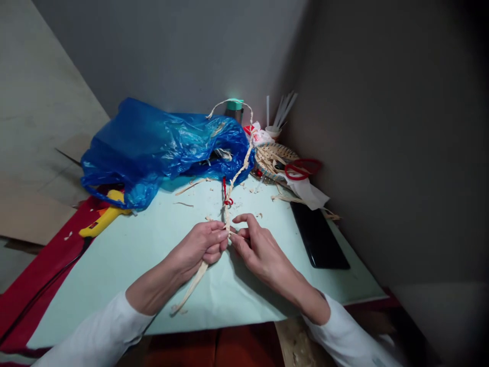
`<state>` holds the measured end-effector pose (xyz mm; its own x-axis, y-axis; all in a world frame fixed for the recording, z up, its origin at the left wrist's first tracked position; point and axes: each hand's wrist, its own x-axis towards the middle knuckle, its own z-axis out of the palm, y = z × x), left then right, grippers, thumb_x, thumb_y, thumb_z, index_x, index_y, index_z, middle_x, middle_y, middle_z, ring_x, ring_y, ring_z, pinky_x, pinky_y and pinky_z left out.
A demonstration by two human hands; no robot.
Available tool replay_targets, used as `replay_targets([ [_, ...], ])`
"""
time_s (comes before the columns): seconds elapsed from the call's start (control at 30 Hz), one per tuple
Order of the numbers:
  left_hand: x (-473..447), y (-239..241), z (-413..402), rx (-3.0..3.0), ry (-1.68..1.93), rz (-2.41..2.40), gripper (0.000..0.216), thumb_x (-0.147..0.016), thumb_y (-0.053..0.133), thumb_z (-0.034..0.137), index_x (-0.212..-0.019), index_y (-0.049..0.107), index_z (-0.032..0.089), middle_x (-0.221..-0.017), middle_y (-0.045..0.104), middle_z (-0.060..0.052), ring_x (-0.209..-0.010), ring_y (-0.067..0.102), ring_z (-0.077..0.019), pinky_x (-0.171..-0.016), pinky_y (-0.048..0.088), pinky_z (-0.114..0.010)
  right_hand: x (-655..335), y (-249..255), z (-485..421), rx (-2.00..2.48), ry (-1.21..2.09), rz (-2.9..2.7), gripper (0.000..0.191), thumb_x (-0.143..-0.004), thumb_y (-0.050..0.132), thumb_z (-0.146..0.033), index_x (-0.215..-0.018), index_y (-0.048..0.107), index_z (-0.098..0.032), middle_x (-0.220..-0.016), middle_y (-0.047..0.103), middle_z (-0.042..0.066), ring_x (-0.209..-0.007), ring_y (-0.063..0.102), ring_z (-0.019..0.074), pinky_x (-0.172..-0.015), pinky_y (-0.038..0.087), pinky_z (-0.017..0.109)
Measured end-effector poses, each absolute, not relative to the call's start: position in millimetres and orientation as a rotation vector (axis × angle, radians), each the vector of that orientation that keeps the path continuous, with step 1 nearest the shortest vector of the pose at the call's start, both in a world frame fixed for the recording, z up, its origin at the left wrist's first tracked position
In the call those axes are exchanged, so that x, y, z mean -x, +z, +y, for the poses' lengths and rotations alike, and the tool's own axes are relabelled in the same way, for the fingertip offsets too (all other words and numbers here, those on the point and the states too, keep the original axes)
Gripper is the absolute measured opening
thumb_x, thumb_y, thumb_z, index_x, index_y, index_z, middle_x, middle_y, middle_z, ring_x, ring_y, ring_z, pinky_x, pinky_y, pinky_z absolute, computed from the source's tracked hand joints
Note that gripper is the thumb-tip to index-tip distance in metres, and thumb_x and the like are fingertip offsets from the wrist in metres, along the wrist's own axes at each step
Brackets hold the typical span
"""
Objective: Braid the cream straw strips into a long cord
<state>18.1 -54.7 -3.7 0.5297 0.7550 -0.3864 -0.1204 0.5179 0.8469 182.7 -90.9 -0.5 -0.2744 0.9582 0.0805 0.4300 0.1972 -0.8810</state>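
A pale braided cord (239, 173), made of dry straw-like strips, runs from the back of the table down to my hands. My left hand (208, 242) is closed round the braid's lower end, and a loose flat strip (194, 283) trails out below it toward the front edge. With thumb and fingers, my right hand (252, 242) pinches a thin strand beside the braid; its index finger is raised and bent. A red tie (228, 202) circles the braid just above my hands.
A blue plastic bag (160, 148) lies at the back left, over a yellow glue gun (105, 216). Toward the right are a woven basket (273, 153) with strips, red-handled scissors (303, 168) and a black phone (319, 237). A green-lidded bottle (234, 107) stands behind, near the wall.
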Motion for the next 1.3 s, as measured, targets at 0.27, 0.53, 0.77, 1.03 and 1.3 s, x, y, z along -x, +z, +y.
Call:
replay_targets([
  [0.27, -18, 2, -57, -0.961, 0.711, 0.964, 0.026, -0.076, 0.071, 0.032, -0.073, 0.054, 0.012, -0.067, 0.061, -0.003, -0.038, 0.022, 0.0018, -0.039, 0.008, -0.017, -207, 16, -79, 1.434, 0.907, -1.972, 0.026, -0.098, 0.039, -0.035, -0.115, 0.053, -0.020, -0.074, 0.069, 0.003, -0.061, 0.059, 0.0153, -0.060, 0.038, 0.026],
  [0.53, -16, 3, -59, -0.981, 0.781, 0.981, 0.021, -0.077, 0.071, 0.031, -0.075, 0.060, 0.013, -0.053, 0.023, 0.010, -0.042, 0.016, -0.0006, -0.041, 0.009, -0.019, -245, 26, -33, 2.327, -0.369, -1.997, 0.027, -0.091, 0.040, -0.014, -0.102, 0.065, -0.010, -0.108, 0.060, 0.025, -0.101, 0.055, 0.0365, -0.060, 0.040, 0.034],
  [0.77, -15, 5, -56, -0.959, 0.771, 0.960, 0.024, -0.074, 0.075, 0.031, -0.079, 0.067, 0.009, -0.051, 0.022, 0.011, -0.042, 0.015, -0.0004, -0.041, 0.008, -0.019, -247, 3, -26, 2.323, -0.280, -2.078, 0.030, -0.091, 0.033, -0.008, -0.104, 0.060, -0.008, -0.097, 0.062, 0.023, -0.087, 0.061, 0.0306, -0.060, 0.039, 0.033],
  [1.03, -14, -1, -53, -0.929, 0.747, 0.958, 0.024, -0.071, 0.076, 0.030, -0.078, 0.069, 0.007, -0.051, 0.028, 0.009, -0.041, 0.016, 0.0008, -0.041, 0.007, -0.018, -240, 14, -32, 2.081, -0.213, -1.997, 0.020, -0.089, 0.042, -0.010, -0.092, 0.061, -0.015, -0.095, 0.063, 0.015, -0.082, 0.061, 0.0255, -0.060, 0.037, 0.030],
  [1.3, -15, 4, -55, -0.935, 0.750, 0.964, 0.029, -0.069, 0.079, 0.032, -0.078, 0.069, 0.007, -0.051, 0.032, 0.009, -0.040, 0.018, 0.0008, -0.041, 0.006, -0.019, -225, 65, -81, 1.007, 0.897, -1.419, 0.006, -0.092, 0.054, -0.028, -0.094, 0.057, -0.022, -0.076, 0.061, 0.000, -0.068, 0.054, 0.0123, -0.059, 0.039, 0.023],
])
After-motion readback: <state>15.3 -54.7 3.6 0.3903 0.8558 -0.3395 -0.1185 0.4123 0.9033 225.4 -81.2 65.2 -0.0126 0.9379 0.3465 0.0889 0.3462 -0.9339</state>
